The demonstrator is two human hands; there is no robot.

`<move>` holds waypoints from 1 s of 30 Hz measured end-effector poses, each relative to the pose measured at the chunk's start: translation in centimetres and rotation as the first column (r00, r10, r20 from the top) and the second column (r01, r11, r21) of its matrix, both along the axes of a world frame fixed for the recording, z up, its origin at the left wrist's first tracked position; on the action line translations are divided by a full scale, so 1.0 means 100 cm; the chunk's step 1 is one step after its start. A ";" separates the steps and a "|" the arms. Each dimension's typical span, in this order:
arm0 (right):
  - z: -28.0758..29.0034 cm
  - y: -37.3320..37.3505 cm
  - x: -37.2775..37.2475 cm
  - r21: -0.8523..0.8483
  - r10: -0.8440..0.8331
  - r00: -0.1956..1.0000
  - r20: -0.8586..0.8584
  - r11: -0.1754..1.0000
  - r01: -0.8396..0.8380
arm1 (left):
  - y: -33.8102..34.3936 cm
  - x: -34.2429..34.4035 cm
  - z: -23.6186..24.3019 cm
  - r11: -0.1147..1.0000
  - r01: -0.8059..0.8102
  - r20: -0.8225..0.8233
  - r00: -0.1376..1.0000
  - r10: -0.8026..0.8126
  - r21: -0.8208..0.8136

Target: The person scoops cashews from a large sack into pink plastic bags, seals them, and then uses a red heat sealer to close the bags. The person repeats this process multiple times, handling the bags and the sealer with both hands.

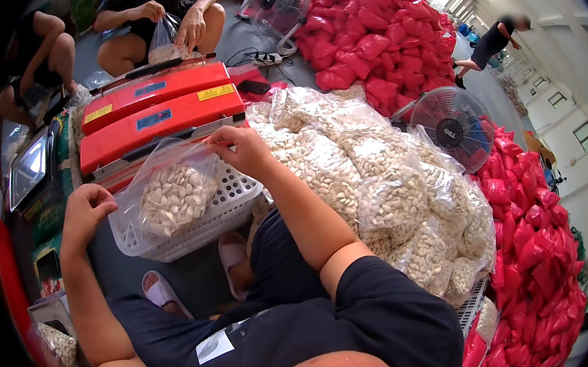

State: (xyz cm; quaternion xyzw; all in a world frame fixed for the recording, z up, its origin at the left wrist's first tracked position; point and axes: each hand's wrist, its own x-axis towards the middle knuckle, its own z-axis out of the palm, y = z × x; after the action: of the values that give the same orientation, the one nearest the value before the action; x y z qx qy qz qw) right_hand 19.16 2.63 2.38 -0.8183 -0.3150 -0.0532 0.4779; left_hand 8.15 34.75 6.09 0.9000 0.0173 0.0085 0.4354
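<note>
A clear plastic bag of white pumpkin seeds (176, 197) hangs between my hands, its filled part over a white perforated basket (189, 245). My left hand (88, 212) is closed in a pinch on one top corner of the bag. With thumb and fingers together, my right hand (239, 151) grips the opposite top corner. The empty upper part of the bag is stretched flat between them, along the front of a red bag sealer (194, 119). A second red sealer (121, 104) stands right behind the first.
At my right lies a heap of filled clear seed bags (379, 184), with red bags (372, 35) piled behind it. Two fans (451, 128) stand among the piles. Across the sealers a co-worker's hand (192, 29) handles another bag. A scale (30, 169) sits at left.
</note>
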 end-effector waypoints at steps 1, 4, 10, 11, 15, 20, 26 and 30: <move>-0.019 -0.002 0.007 0.134 0.021 1.000 -0.019 0.991 -0.018 | -0.003 0.001 -0.003 1.000 -0.006 0.027 1.000 0.005 0.024; -0.031 0.015 0.010 0.492 0.211 0.929 -0.303 0.870 -0.037 | 0.004 0.000 -0.011 1.000 -0.011 0.118 0.993 0.011 0.003; -0.011 0.012 0.003 0.633 0.196 0.915 -0.353 0.770 0.079 | 0.017 -0.002 -0.001 0.974 -0.137 0.001 0.990 0.139 -0.181; -0.014 0.010 0.003 0.664 0.185 0.929 -0.319 0.744 0.080 | 0.015 -0.004 0.004 0.976 -0.159 -0.019 0.987 0.158 -0.148; -0.023 0.009 0.004 0.639 0.202 0.913 -0.354 0.765 0.079 | 0.022 -0.003 -0.008 0.962 -0.188 -0.094 0.980 0.173 -0.196; -0.030 0.020 0.011 0.609 0.194 0.888 -0.416 0.785 0.113 | 0.031 0.002 -0.022 0.940 -0.082 -0.099 0.994 0.052 -0.332; -0.039 0.010 0.014 0.663 0.197 0.880 -0.433 0.730 0.163 | 0.014 0.002 -0.029 0.956 0.080 -0.079 0.991 -0.106 -0.281; -0.045 0.009 0.022 0.679 0.318 0.822 -0.473 0.726 0.110 | 0.012 -0.003 -0.039 0.881 -0.054 -0.102 0.995 0.007 -0.470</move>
State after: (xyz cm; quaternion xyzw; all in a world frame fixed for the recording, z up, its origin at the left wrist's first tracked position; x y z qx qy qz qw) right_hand 21.40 3.48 -2.11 -0.5438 -0.1665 0.1055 0.8157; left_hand 7.90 35.94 2.17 0.7657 0.0542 -0.0329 0.6400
